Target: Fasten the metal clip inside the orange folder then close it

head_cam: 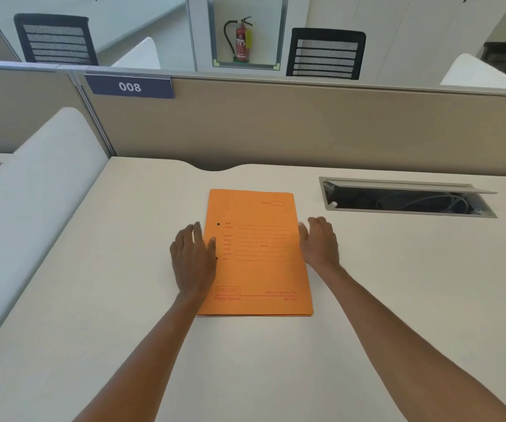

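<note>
The orange folder (257,269) lies closed and flat on the white desk (123,330), its printed cover up and its spine on the left. My left hand (192,260) rests palm down on the folder's left edge, fingers spread over the spine side. My right hand (320,242) sits at the folder's right edge, fingers slightly curled, touching or just beside the cover. Neither hand holds anything. The metal clip is hidden inside the closed folder; only two small dark holes show near the left edge.
An open cable tray (407,197) with its lid raised is set into the desk at the back right. A beige partition (276,123) closes the far side, a white side divider (32,202) the left. Beyond stand office chairs and a fire extinguisher.
</note>
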Demonstrator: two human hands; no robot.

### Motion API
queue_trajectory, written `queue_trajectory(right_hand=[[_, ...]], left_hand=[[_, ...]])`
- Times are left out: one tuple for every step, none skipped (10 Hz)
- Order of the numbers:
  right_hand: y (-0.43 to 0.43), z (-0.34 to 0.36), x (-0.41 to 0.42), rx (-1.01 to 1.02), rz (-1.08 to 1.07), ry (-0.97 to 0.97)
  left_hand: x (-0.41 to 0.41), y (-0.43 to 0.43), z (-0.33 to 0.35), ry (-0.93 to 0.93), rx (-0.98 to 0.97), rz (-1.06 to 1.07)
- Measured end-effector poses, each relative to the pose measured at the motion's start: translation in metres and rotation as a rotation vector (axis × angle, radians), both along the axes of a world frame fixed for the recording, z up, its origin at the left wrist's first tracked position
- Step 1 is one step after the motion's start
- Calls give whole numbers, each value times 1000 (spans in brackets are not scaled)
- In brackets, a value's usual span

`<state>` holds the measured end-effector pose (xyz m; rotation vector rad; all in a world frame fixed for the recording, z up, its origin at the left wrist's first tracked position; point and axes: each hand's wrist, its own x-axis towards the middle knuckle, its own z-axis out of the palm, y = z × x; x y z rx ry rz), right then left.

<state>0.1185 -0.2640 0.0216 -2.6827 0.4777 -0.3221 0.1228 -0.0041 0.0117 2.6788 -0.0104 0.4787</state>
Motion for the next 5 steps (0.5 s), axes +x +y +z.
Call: queue_trajectory(right_hand=[[10, 2, -4, -130, 169, -86], [17, 0, -7, -193, 243, -70], [23, -1, -12, -202, 283, -52], [25, -7, -12, -207, 303, -35], [25, -6, -11, -181, 291, -43]], left_hand=[[3, -16, 4, -96, 114, -128], [7, -28, 6, -105, 161, -212], [7, -32, 7, -88, 192, -265], [7, -32, 5, -92, 197, -285], [7, -34, 11, -86, 172, -271]])
